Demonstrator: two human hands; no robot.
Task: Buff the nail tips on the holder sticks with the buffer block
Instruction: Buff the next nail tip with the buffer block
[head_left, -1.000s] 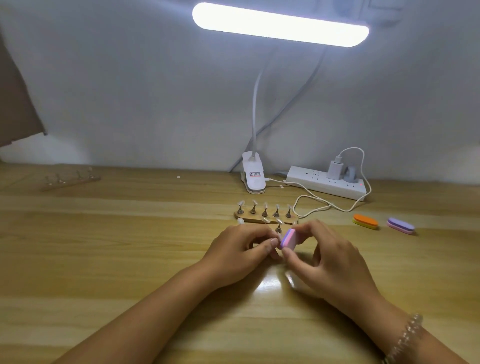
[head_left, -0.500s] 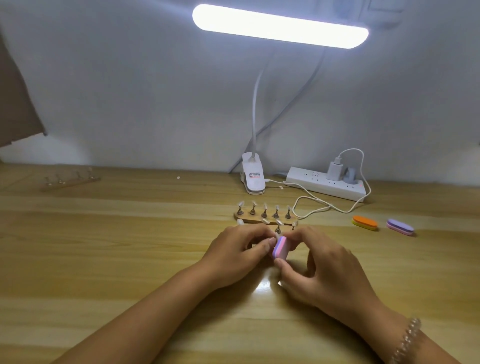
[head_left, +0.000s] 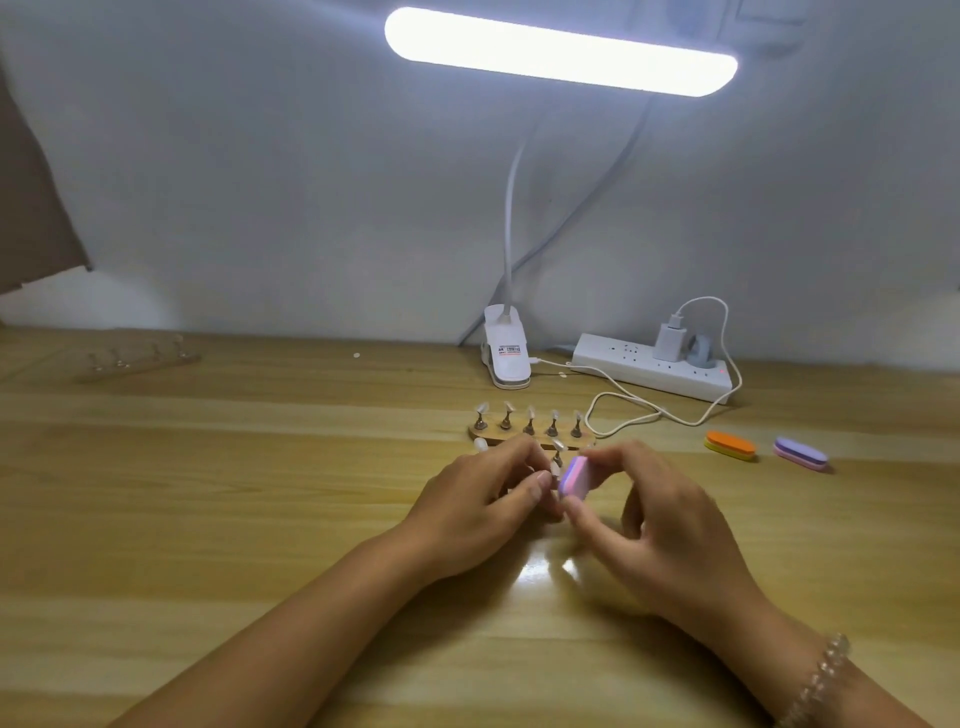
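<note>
I see the buffer block (head_left: 574, 477), pink with a purple edge, just above the table (head_left: 260, 493) at the centre, tilted on end. My right hand (head_left: 654, 530) pinches it between thumb below and forefinger on top, with the other fingers loosely curled behind. Its left face meets a stick (head_left: 558, 458) with a pale nail tip (head_left: 558, 445). My left hand (head_left: 478, 506) is curled round the stick's lower part, thumb and forefinger closed together beside the block; most of the stick is hidden by the fingers. Just behind the hands is a wooden base (head_left: 488, 435) with five more sticks upright in a row, each with a tip, and a loose tip (head_left: 480, 443) lies at its left end. To the right lie an orange buffer (head_left: 730, 445) and a purple buffer (head_left: 800, 453), near each other. Further back are a lamp clamp (head_left: 506, 353) and a power strip (head_left: 652, 366) with a charger plugged in. A second base (head_left: 137, 358) sits far left. A bracelet (head_left: 821, 675) is on my right wrist.
</note>
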